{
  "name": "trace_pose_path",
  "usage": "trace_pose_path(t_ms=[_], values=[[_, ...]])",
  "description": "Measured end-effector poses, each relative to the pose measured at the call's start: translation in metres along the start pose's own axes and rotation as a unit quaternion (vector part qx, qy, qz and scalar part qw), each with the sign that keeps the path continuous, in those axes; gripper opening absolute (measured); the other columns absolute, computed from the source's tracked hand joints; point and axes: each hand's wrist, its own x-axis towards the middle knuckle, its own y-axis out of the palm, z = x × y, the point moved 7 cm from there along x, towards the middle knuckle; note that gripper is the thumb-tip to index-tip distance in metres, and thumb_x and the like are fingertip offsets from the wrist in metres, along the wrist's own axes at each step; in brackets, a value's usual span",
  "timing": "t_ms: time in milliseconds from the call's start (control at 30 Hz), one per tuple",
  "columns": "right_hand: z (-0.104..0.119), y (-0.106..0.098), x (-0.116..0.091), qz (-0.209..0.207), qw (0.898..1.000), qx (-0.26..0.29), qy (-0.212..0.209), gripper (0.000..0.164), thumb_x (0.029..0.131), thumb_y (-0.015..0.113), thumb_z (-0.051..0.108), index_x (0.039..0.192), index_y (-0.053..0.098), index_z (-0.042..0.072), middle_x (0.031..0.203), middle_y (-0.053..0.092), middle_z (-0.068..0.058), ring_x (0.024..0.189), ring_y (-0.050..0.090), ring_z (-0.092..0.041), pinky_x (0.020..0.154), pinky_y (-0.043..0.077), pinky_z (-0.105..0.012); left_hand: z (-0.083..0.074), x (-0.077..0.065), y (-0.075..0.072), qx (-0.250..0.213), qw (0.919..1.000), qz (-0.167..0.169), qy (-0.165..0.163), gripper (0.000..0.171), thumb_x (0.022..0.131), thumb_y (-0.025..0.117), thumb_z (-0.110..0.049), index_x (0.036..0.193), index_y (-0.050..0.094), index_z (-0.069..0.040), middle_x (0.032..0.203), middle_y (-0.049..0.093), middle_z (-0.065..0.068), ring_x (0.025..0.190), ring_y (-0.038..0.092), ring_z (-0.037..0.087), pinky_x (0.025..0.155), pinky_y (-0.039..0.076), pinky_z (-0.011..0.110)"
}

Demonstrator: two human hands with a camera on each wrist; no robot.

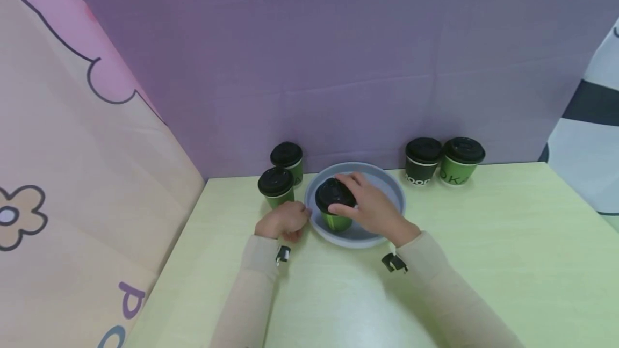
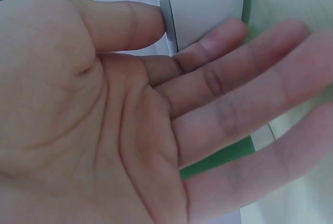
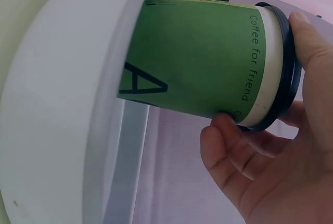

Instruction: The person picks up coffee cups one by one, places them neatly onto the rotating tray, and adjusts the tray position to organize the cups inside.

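A green paper coffee cup with a black lid (image 1: 337, 223) stands inside a round grey-blue plate (image 1: 390, 230). My right hand (image 1: 374, 205) grips it from above, thumb and fingers around the lid. In the right wrist view the green sleeve of that coffee cup (image 3: 203, 57) shows printed lettering, and its base is hidden behind the plate's rim. At the plate's left edge my left hand (image 1: 286, 219) holds the rim between thumb and index finger. In the left wrist view the other fingers (image 2: 250, 114) extend past the plate wall (image 2: 205, 5).
Two green lidded cups, a front one (image 1: 275, 181) and a rear one (image 1: 287, 154), stand left of the plate, close to my left hand. At the back right are a black cup (image 1: 419, 172) and a green cup (image 1: 456, 172). A purple cloth backdrop (image 1: 309, 69) rises behind the table.
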Motion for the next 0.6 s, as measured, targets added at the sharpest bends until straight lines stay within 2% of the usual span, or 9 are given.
trace_pose_path(t_ms=[467, 600], values=[[-0.0015, 0.0033, -0.0003, 0.026, 0.999, -0.015, 0.013, 0.078, 0.1, 0.054, 0.06, 0.162, 0.031, 0.019, 0.151, 0.047, -0.019, 0.105, 0.069, -0.035, 0.093, 0.055, -0.054, 0.0002, 0.0004, -0.0014, 0.003, 1.0, -0.004, 0.003, 0.043, 0.111, 0.036, -0.033, 0.098, 0.065, -0.003, 0.078, 0.071, 0.016, 0.065, 0.071, 0.027, 0.069, 0.058, 0.039], [-0.0049, -0.0004, -0.0003, 0.027, 0.999, -0.002, 0.025, 0.074, 0.103, 0.049, 0.059, 0.161, 0.032, 0.017, 0.154, 0.044, -0.019, 0.096, 0.069, -0.028, 0.089, 0.055, -0.052, -0.0003, 0.001, -0.0018, 0.004, 0.9999, -0.008, 0.008, 0.043, 0.111, 0.036, -0.031, 0.097, 0.065, -0.003, 0.077, 0.072, 0.016, 0.064, 0.072, 0.028, 0.069, 0.057, 0.037]])
